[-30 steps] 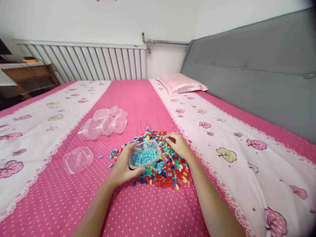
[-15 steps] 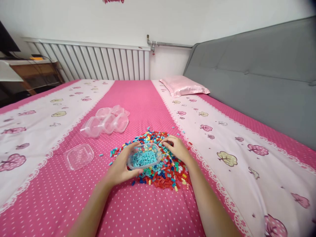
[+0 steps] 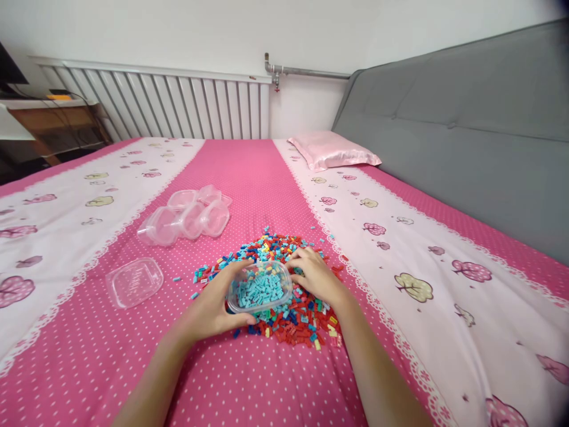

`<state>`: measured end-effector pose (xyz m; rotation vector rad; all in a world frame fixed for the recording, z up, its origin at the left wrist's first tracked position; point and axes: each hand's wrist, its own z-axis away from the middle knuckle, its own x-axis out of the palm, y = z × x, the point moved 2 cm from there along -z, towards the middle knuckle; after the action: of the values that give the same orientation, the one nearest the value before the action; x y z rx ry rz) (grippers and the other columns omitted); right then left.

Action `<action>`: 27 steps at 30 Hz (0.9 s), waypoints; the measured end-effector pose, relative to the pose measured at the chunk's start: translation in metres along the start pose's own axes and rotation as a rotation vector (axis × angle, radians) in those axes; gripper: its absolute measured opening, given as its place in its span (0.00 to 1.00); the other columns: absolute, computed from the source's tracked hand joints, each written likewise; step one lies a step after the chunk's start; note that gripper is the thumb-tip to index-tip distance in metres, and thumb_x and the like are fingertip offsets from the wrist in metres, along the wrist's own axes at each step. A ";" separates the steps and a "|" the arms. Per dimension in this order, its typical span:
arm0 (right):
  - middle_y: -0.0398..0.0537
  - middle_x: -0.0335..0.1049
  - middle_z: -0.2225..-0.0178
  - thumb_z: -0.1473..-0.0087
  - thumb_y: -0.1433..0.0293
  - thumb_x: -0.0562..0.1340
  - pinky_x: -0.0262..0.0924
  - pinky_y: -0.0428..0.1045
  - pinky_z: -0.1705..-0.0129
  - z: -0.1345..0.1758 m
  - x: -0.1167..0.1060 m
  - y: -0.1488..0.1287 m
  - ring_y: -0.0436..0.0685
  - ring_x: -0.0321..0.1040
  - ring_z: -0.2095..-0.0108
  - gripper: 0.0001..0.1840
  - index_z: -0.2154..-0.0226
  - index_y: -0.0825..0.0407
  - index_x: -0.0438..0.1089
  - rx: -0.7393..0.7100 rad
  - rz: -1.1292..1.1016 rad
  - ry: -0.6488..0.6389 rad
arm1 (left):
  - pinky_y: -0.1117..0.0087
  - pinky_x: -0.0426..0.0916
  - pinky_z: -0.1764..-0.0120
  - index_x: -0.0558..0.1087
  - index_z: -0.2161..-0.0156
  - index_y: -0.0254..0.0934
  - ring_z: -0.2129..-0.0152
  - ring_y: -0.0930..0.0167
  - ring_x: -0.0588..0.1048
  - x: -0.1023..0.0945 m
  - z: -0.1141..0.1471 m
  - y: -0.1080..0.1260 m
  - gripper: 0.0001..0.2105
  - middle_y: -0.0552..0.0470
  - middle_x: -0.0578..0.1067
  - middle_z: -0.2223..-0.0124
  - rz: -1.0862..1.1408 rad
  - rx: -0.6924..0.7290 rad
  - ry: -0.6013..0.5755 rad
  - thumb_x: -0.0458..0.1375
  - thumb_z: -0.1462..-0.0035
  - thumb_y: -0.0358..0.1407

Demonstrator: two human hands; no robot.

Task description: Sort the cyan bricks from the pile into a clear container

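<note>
Right bare hand (image 3: pixel 313 274) is drawing nearer the clear, rounded plastic tub (image 3: pixel 287 284) – fingers bending by its right rim; can't tell if they're touching or pinching anything. Left bare hand (image 3: pixel 217 303) is clamping the tub's left side, tub partly hiding the multicoloured pile of small plastic bricks (image 3: pixel 291 333). Light-blue plastic bricks (image 3: pixel 260 289) are lying inside – lower ones hard to make out.

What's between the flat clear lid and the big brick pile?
The head view shows a loose light-blue brick on the dotted pink sheet between the lid and pile.
</note>
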<state>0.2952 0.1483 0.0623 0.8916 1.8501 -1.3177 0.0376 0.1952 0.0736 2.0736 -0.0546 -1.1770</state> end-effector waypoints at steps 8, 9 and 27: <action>0.47 0.70 0.59 0.47 0.75 0.70 0.57 0.56 0.48 -0.002 0.001 0.002 0.60 0.61 0.53 0.08 0.63 0.49 0.75 -0.010 -0.054 0.001 | 0.53 0.70 0.48 0.53 0.34 0.44 0.47 0.52 0.72 0.001 -0.001 0.004 0.43 0.40 0.69 0.42 0.008 0.010 -0.022 0.65 0.48 0.58; 0.47 0.70 0.59 0.48 0.76 0.70 0.57 0.55 0.49 -0.003 0.001 0.002 0.59 0.62 0.53 0.08 0.64 0.50 0.75 -0.008 -0.065 -0.001 | 0.53 0.69 0.47 0.53 0.34 0.44 0.47 0.52 0.72 0.001 -0.002 0.004 0.43 0.40 0.69 0.41 0.009 0.012 -0.023 0.65 0.48 0.58; 0.47 0.76 0.58 0.39 0.73 0.60 0.63 0.53 0.50 -0.005 -0.016 -0.007 0.57 0.72 0.56 0.10 0.59 0.47 0.76 0.049 -0.390 0.368 | 0.49 0.67 0.43 0.54 0.34 0.47 0.43 0.51 0.70 0.007 -0.003 0.009 0.43 0.40 0.67 0.37 -0.041 0.059 0.000 0.67 0.50 0.55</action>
<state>0.2971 0.1490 0.0802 0.8720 2.3786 -1.5111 0.0473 0.1876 0.0750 2.1353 -0.0476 -1.2127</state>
